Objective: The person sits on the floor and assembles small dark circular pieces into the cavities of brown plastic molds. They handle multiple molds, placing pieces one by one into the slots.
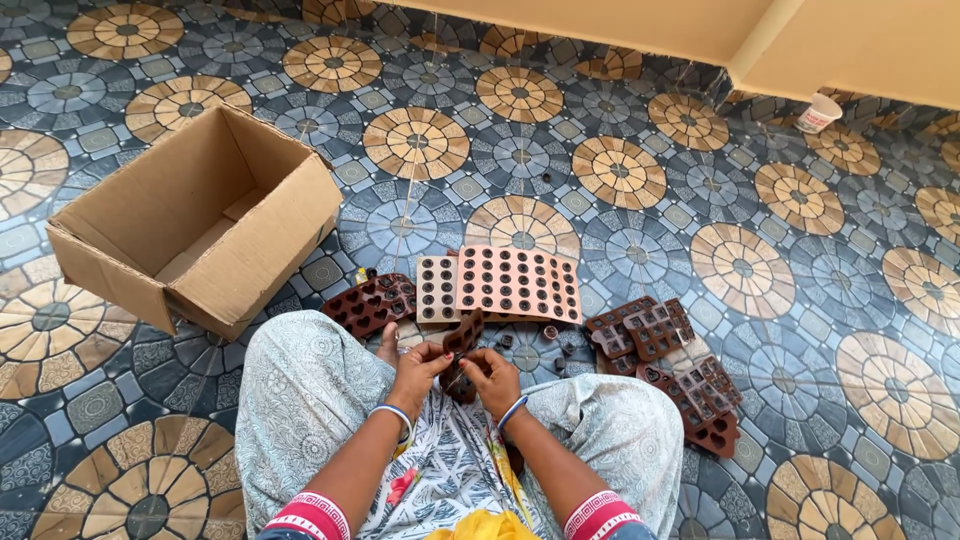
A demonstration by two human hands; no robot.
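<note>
Subject: person's clothing and ornaments, head view.

Trousers [320, 390]: loose, pale grey-white cloth with a fine all-over print; cover both knees, left and right.

Tunic [450, 480]: white, dark leaf-like print, visible between the knees. A small pink-red motif shows on it near the left forearm.

Yellow cloth [480, 525]: bright, at bottom edge of frame, below the tunic.

Sleeve cuffs [312, 518]: pink-red with a white geometric key-pattern band; one on each arm, both at bottom edge.

Left hand [418, 368]: blue-and-white bangle at the wrist.

Right hand [494, 380]: matching blue-and-white bangle at the wrist.

Fingers bare; rings cannot be told.
</note>
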